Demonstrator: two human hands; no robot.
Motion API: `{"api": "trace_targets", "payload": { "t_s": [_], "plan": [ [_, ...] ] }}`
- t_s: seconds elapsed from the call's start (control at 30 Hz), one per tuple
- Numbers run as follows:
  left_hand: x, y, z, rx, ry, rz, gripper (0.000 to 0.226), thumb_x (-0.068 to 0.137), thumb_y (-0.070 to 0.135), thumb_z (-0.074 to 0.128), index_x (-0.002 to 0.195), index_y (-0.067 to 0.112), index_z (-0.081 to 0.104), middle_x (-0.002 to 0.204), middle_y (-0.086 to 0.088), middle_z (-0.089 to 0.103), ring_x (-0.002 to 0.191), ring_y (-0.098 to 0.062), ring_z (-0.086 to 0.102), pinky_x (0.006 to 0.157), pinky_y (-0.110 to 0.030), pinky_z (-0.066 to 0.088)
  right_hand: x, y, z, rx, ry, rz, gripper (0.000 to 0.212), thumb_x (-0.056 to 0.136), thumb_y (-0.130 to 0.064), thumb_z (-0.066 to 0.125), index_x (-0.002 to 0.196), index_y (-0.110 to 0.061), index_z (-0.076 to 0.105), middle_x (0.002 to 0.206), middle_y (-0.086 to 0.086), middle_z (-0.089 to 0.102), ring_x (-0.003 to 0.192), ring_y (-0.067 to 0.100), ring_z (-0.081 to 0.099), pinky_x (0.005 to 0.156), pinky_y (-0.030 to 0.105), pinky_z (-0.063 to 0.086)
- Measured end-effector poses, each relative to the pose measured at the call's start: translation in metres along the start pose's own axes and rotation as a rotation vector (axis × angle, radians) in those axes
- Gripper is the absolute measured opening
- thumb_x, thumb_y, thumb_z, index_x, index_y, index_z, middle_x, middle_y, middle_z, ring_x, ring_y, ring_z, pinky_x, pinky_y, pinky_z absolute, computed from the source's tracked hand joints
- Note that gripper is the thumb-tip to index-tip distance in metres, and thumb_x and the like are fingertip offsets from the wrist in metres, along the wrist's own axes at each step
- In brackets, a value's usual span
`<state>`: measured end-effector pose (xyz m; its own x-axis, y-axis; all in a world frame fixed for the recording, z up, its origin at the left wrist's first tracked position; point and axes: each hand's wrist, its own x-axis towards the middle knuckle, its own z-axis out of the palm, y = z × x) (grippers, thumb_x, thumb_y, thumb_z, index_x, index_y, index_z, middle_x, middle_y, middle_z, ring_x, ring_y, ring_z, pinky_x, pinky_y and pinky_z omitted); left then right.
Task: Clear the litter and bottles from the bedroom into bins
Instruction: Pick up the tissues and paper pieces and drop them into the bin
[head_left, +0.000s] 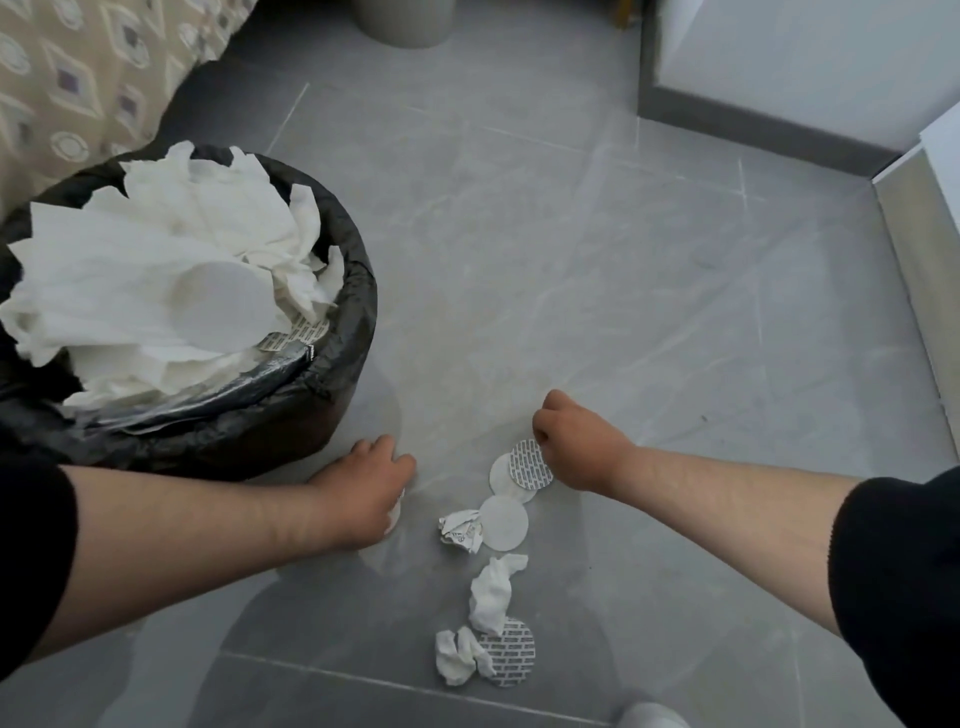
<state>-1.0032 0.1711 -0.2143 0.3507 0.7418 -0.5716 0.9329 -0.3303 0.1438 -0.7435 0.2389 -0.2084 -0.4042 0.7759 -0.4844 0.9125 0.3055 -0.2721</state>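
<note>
The black-lined bin (332, 374) by the bed (78, 78) at the floor's left edge is already heaped past its rim with white tissue paper (156, 270), so much of the litter looks cleared. A loose trail is left mid-floor.

The right grip (576, 441) is clenched on the edge of a printed seal disc (530, 465), which overlaps a plain disc. Nearer lie a plain white disc (504, 522), a crumpled printed wrapper (460, 530), two tissue wads (491, 592) and a second printed disc (511, 652).

The left grip (363, 483), at the bin's foot, curls over a white scrap (395, 512) that is mostly hidden. No bottles show.

A pale round container (402, 23), possibly another bin, stands at the far edge. The overfull bin may shed what is added.
</note>
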Motion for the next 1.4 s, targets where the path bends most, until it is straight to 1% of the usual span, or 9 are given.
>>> {"api": "trace_targets", "payload": {
  "t_s": [0.27,0.47,0.6,0.7,0.83,0.97,1.17,1.27,1.4],
  "plan": [
    [-0.016,0.007,0.007,0.278,-0.056,0.233,0.065,0.077,0.045,0.061,0.128,0.012,0.041,0.130,-0.009,0.039,0.119,-0.028,0.040,0.092,-0.039,0.042,-0.023,-0.028,0.016,-0.087,-0.093,-0.146,0.040,0.090,-0.028,0.051,0.127,-0.013,0.046,0.124,0.009,0.045,0.111,0.032,0.050,0.086,0.040,0.045],
    [-0.014,0.013,0.010,0.345,-0.053,0.304,0.044,0.081,0.017,0.057,0.123,0.009,0.043,0.125,-0.013,0.043,0.111,-0.031,0.046,0.085,-0.041,0.045,-0.033,-0.040,0.037,-0.324,-0.068,-0.090,0.090,0.069,-0.066,0.064,0.140,-0.022,0.031,0.144,0.012,0.028,0.128,0.034,0.032,0.103,0.045,0.035],
    [-0.017,0.005,0.007,0.406,0.018,0.412,0.035,0.064,0.015,0.069,0.098,0.013,0.058,0.097,-0.008,0.061,0.082,-0.025,0.061,0.056,-0.032,0.049,-0.034,-0.042,0.042,-0.292,-0.085,-0.098,0.074,0.076,-0.052,0.066,0.135,-0.018,0.037,0.136,0.012,0.035,0.122,0.034,0.036,0.098,0.044,0.039],
    [-0.015,0.004,0.004,0.455,-0.003,0.446,0.032,0.074,0.024,0.061,0.103,0.010,0.057,0.106,-0.011,0.056,0.094,-0.028,0.057,0.067,-0.035,0.050,-0.031,-0.040,0.040,-0.228,-0.110,-0.089,0.063,0.076,-0.045,0.069,0.125,-0.014,0.043,0.127,0.012,0.039,0.115,0.034,0.039,0.094,0.042,0.043],
    [-0.019,-0.001,0.002,0.389,0.014,0.464,0.042,0.049,0.042,0.072,0.082,0.018,0.064,0.084,0.000,0.060,0.070,-0.018,0.060,0.052,-0.021,0.047,-0.030,-0.036,0.038,-0.103,-0.153,-0.007,0.052,0.077,-0.038,0.071,0.113,-0.011,0.046,0.120,0.012,0.045,0.110,0.032,0.043,0.091,0.037,0.040],
    [-0.009,-0.001,0.003,0.400,-0.120,0.361,0.049,0.079,0.024,0.064,0.123,0.013,0.043,0.128,-0.010,0.040,0.116,-0.029,0.042,0.087,-0.039,0.041,-0.033,-0.027,0.030,0.032,-0.198,0.035,0.030,0.081,-0.029,0.069,0.091,-0.018,0.043,0.104,0.009,0.049,0.095,0.028,0.049,0.073,0.029,0.033],
    [0.000,0.002,0.003,0.386,-0.182,0.256,0.062,0.073,0.035,0.073,0.123,0.016,0.042,0.128,-0.006,0.043,0.118,-0.028,0.043,0.089,-0.039,0.041,-0.055,-0.025,0.023,0.055,-0.210,-0.012,0.022,0.085,-0.019,0.060,0.077,-0.018,0.040,0.074,-0.003,0.046,0.074,0.024,0.045,0.061,0.030,0.032],
    [0.004,-0.001,0.002,0.362,-0.208,0.254,0.054,0.074,0.034,0.072,0.119,0.018,0.047,0.127,-0.005,0.051,0.118,-0.027,0.048,0.091,-0.037,0.041,-0.067,-0.030,0.027,0.046,-0.235,-0.052,0.010,0.086,-0.018,0.057,0.088,-0.017,0.047,0.088,0.005,0.056,0.079,0.026,0.048,0.063,0.029,0.033],
    [0.003,-0.002,-0.003,0.363,-0.242,0.283,0.044,0.077,0.033,0.069,0.115,0.015,0.055,0.128,-0.007,0.045,0.120,-0.028,0.043,0.092,-0.036,0.041,-0.076,-0.040,0.035,0.016,-0.310,-0.096,0.027,0.088,-0.019,0.056,0.115,-0.015,0.052,0.114,0.011,0.062,0.102,0.031,0.056,0.074,0.031,0.040]
  ]
}}
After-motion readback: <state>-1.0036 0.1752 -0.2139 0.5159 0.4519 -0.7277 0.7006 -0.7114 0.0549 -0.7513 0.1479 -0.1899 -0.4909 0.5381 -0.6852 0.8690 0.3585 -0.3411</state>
